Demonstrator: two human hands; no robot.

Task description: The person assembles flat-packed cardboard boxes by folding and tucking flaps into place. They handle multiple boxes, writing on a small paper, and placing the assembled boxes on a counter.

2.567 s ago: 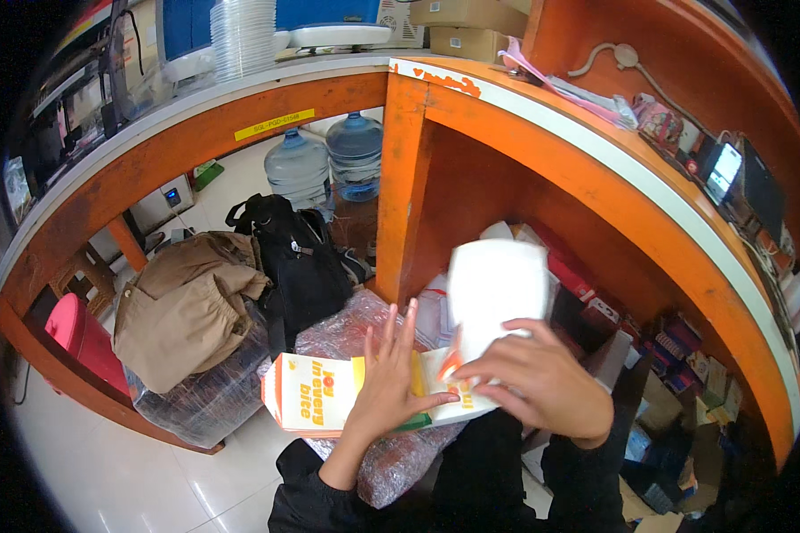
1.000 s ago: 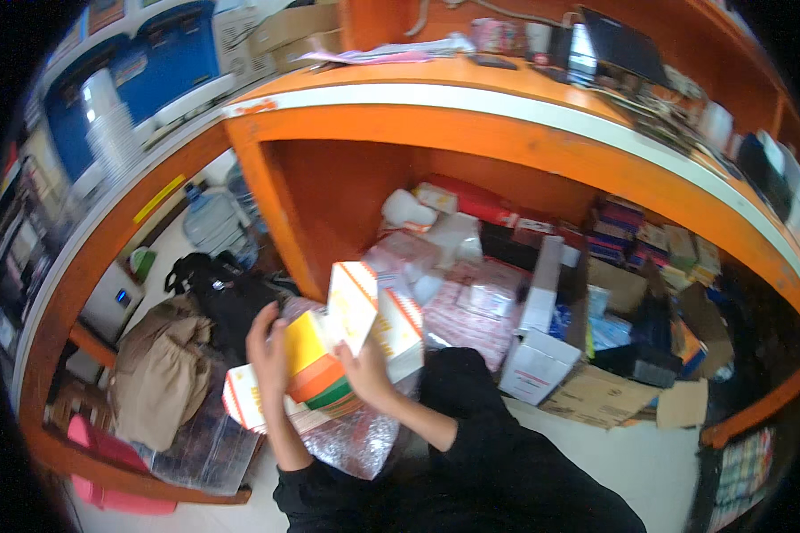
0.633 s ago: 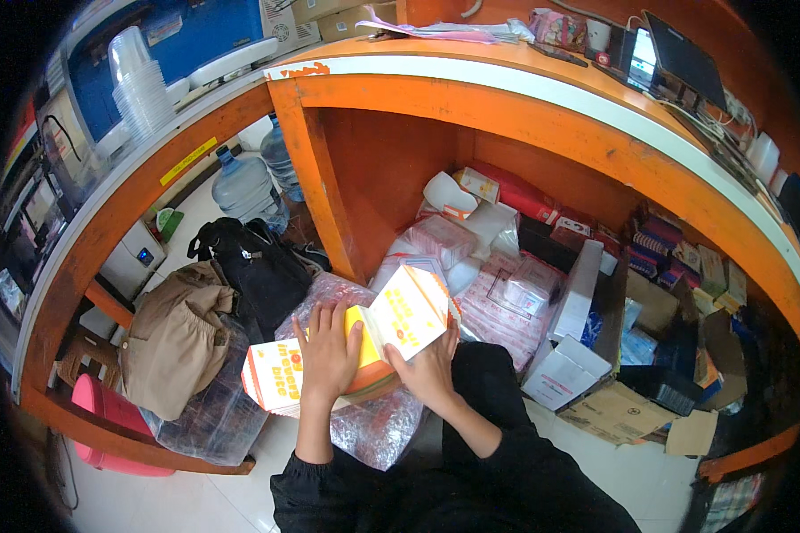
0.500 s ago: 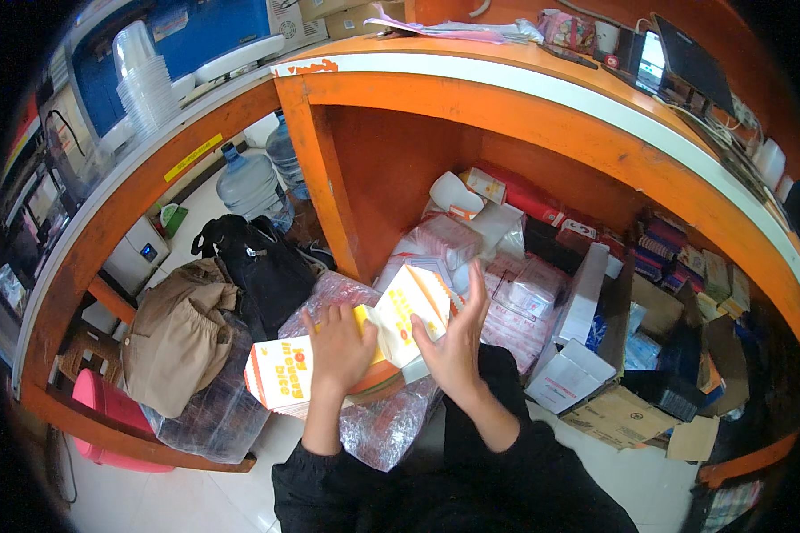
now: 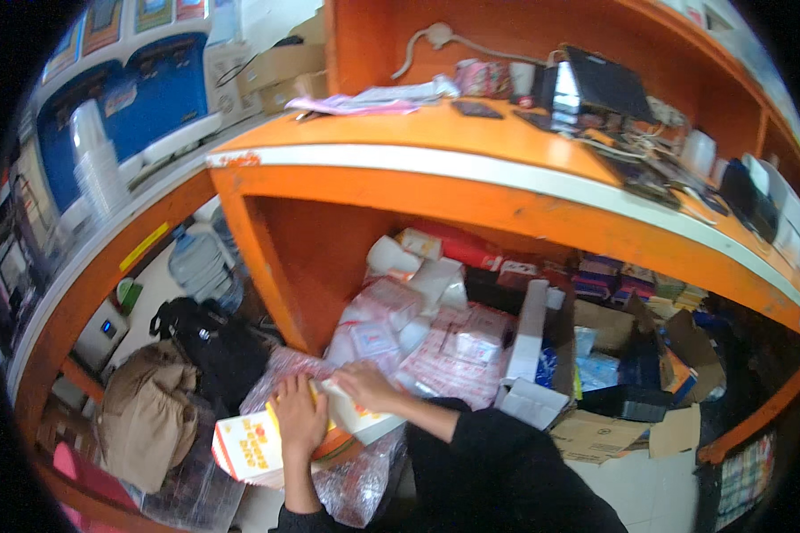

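Observation:
A white, yellow and orange cardboard food box point(image 5: 247, 447), partly folded, lies before me over a bundle in clear bubble wrap point(image 5: 357, 487). My left hand point(image 5: 299, 417) rests over the middle of the box, fingers bent onto its yellow part and holding it. Just right of it, my right hand point(image 5: 366, 387) is closed on the white right-hand portion of the box, the forearm reaching across from the right. My hands cover much of the box's middle, and the right fingertips are partly blurred.
An orange counter point(image 5: 373, 191) stands ahead. Its lower shelf holds plastic-wrapped packs point(image 5: 449, 355) and open cardboard boxes point(image 5: 604, 431). To the left are a black backpack point(image 5: 212, 342), brown cloth point(image 5: 147, 417) and a water jug point(image 5: 200, 266). A laptop point(image 5: 606, 84) sits on the counter.
My right hand has moved left from the box's right end, where its fingers were spread, and closed on the box beside my left hand. The view has tilted up and shifted right.

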